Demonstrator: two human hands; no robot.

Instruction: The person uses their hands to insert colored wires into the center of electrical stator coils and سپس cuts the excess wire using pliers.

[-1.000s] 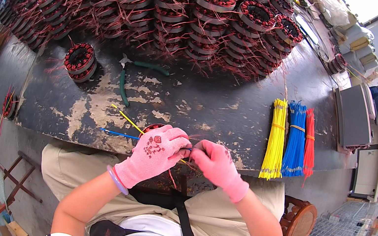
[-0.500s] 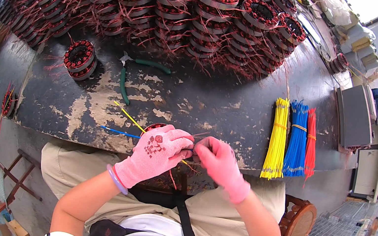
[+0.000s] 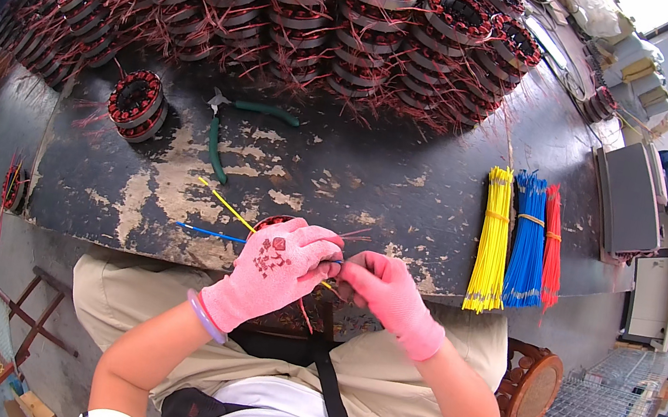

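Head view: pink-gloved hands working right at the front edge of a scuffed dark worktop (image 3: 358,173).
Left hand (image 3: 276,262): fingers curled over a red-wound stator (image 3: 272,221), so most of it's hidden; can't tell if they're pinching any wires too.
Right hand (image 3: 386,295): fingertips pinched together on the end of a blue wire (image 3: 211,232), just beside the left thumb.
Loose ends: that blue wire and a yellow wire (image 3: 226,205) poke out left of the left glove.
Cutters: green-handled pair (image 3: 215,144) lying splayed beyond the hands, not touching them.
Stators nearby: a short stack (image 3: 135,128) left of the cutters, plus one with coloured wires (image 3: 12,188) at the far left.
Back of worktop: huge stator pile (image 3: 299,19) hogging the space, stray leads everywhere.
Wire bundles: yellow (image 3: 490,248), blue (image 3: 526,254) and red (image 3: 551,249), side by side, well right of the hands.
Further right: grey box (image 3: 630,205) on the worktop, wooden stool (image 3: 531,392) below.
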